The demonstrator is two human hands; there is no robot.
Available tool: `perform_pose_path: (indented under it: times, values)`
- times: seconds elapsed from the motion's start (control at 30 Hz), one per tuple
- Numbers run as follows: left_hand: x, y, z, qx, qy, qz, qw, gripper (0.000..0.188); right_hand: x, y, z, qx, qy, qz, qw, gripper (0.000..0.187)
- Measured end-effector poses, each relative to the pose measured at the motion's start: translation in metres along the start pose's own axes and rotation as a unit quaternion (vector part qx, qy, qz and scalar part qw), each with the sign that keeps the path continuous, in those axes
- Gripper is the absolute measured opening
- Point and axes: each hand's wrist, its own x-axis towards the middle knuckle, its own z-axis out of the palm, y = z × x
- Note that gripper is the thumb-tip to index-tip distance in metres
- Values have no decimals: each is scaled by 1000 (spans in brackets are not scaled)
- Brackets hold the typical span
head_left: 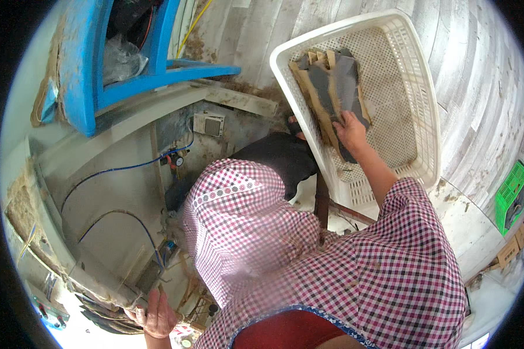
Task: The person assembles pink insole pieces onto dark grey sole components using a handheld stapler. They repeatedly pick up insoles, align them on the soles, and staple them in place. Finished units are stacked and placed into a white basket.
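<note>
My right hand (352, 132) reaches into a white plastic basket (428, 116). Its thumb and fingers close on the near end of a long, flat dark grey piece (346, 75). That piece lies with several similar grey strips with tan edges (320, 87), in a loose stack on the basket's left side. At the lower left, my left hand (157, 315) is at the edge of a pale machine frame (99, 285), beside some dark flat pieces (102, 317). Its fingers are bent and close together; whatever they grip is hidden.
A blue metal frame (87, 70) stands at the upper left. Blue air hoses (122, 167) and a pressure gauge (177, 160) sit inside the machine's side. A brown metal bar (350, 212) runs beneath the basket. A green crate (511, 195) stands far right on the plank-patterned floor.
</note>
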Motion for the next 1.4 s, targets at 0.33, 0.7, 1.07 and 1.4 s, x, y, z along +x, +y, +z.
perform_pose_path:
  times: [0.33,0.7,1.07,1.4]
  values:
    - [-12,3,3,1,-2,-2,1000,28,-22,-81,-69,371,-33,-15,928,34]
    - [-5,5,-4,9,-2,-5,1000,27,38,61,-31,142,-74,289,944,95]
    - [-9,6,2,0,-5,-12,1000,26,39,26,-18,427,-142,279,849,47]
    - [-5,2,4,22,-17,-4,1000,25,5,19,10,311,-90,68,944,52]
